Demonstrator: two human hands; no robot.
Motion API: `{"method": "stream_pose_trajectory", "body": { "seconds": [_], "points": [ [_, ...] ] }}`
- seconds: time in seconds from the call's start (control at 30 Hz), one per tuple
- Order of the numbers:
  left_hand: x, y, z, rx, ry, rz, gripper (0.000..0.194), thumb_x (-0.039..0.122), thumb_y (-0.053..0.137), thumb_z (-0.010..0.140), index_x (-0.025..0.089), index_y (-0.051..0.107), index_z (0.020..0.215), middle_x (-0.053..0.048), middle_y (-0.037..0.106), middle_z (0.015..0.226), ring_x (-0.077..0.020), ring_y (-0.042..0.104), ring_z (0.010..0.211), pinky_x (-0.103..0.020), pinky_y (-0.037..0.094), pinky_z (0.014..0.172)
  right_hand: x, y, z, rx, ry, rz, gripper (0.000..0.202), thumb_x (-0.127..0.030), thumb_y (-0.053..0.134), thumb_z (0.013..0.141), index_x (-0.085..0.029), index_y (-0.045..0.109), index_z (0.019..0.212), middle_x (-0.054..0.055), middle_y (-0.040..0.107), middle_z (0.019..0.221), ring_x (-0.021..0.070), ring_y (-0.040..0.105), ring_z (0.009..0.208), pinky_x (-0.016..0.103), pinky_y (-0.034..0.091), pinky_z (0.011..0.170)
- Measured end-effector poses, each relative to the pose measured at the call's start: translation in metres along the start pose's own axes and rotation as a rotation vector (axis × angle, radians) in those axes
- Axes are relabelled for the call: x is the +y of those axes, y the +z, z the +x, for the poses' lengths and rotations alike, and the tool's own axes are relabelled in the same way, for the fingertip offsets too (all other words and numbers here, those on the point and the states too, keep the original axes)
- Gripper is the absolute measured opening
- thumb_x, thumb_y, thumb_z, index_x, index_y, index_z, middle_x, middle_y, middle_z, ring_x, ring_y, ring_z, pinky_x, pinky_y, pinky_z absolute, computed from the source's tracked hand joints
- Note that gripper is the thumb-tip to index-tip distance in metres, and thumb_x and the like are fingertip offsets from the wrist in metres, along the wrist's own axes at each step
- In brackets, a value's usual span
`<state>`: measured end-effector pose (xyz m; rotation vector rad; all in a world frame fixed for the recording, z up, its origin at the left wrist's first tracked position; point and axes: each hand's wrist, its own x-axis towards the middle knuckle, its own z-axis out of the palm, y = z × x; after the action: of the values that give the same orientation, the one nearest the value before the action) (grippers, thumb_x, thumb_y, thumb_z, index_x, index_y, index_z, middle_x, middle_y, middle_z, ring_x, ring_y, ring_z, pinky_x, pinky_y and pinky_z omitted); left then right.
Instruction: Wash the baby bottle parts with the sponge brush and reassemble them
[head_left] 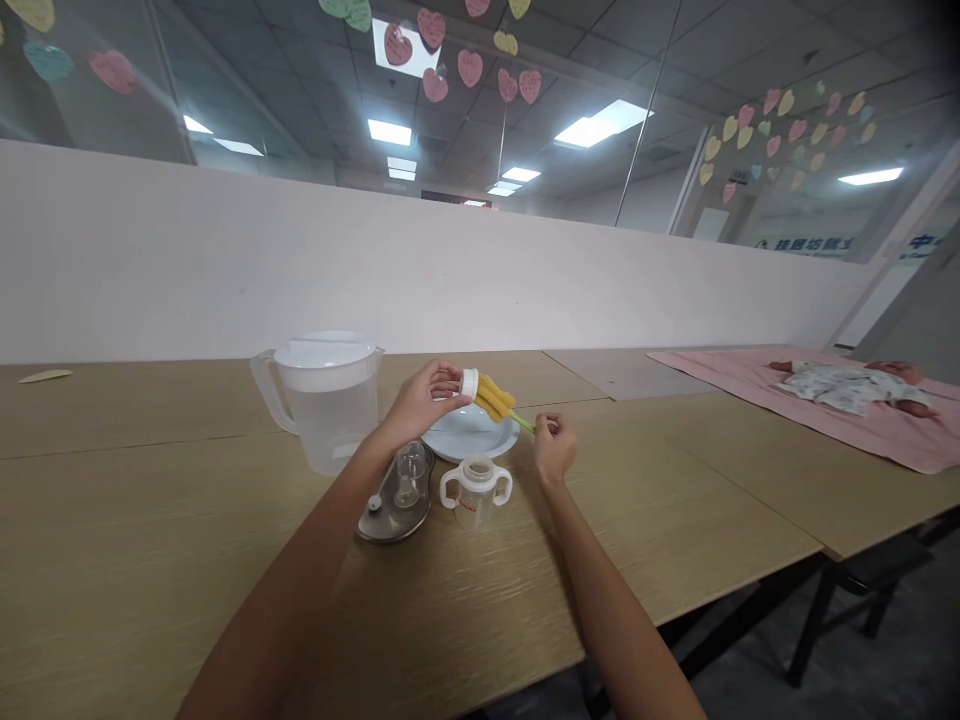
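My left hand (426, 402) is closed on a small white ring-like cap (469, 384) above a white bowl (471, 436). In my right hand (555, 446) is the thin green handle of a brush (493, 398), pinched between the fingers. The brush's yellow sponge head points left and meets the cap's opening. Below the bowl stands a clear bottle with two white handles (477, 492), its top open. Left of that bottle, a metal tray (391, 520) holds a clear dome-shaped piece (410, 466) and a thin part with a white end.
A lidded clear pitcher (335, 410) stands on the wooden table (187, 520) at left, behind my left forearm. A doll (847, 388) lies on a pink cloth (757, 398) at far right. Behind the table runs a white wall (420, 280). A dark stool (885, 565) is at lower right.
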<state>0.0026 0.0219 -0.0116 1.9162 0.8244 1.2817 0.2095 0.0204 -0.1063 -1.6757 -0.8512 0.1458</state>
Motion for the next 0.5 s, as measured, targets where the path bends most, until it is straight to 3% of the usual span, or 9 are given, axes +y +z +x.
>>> {"method": "stream_pose_trajectory", "body": {
  "seconds": [0.1, 0.27, 0.5],
  "points": [
    [0.002, -0.001, 0.000, 0.025, 0.025, 0.071, 0.046, 0.030, 0.070, 0.066, 0.017, 0.054, 0.107, -0.007, 0.062, 0.101, -0.0164, 0.060, 0.089, -0.033, 0.050, 0.083, 0.000, 0.001, -0.001, 0.005, -0.034, 0.034, 0.034, -0.040, 0.040, 0.075, -0.015, 0.063, 0.080, -0.001, 0.055, 0.054, 0.0138, 0.047, 0.051, 0.022, 0.031, 0.053],
    [0.004, -0.005, -0.001, 0.032, 0.069, 0.372, 0.043, 0.030, 0.065, 0.070, 0.022, 0.057, 0.112, -0.004, 0.062, 0.109, -0.0181, 0.058, 0.096, -0.032, 0.047, 0.085, 0.003, 0.003, -0.001, 0.053, -0.050, 0.136, 0.031, -0.041, 0.044, 0.072, -0.016, 0.062, 0.074, -0.005, 0.047, 0.047, 0.0130, 0.043, 0.047, 0.022, 0.029, 0.051],
    [0.018, -0.006, -0.008, -0.164, 0.069, 0.352, 0.041, 0.031, 0.065, 0.070, 0.022, 0.059, 0.110, -0.002, 0.062, 0.112, -0.0166, 0.059, 0.094, -0.030, 0.046, 0.087, 0.007, 0.005, 0.004, 0.092, 0.025, 0.173, 0.028, -0.039, 0.046, 0.071, -0.016, 0.062, 0.075, -0.006, 0.043, 0.044, 0.0124, 0.041, 0.045, 0.022, 0.030, 0.051]
  ]
}}
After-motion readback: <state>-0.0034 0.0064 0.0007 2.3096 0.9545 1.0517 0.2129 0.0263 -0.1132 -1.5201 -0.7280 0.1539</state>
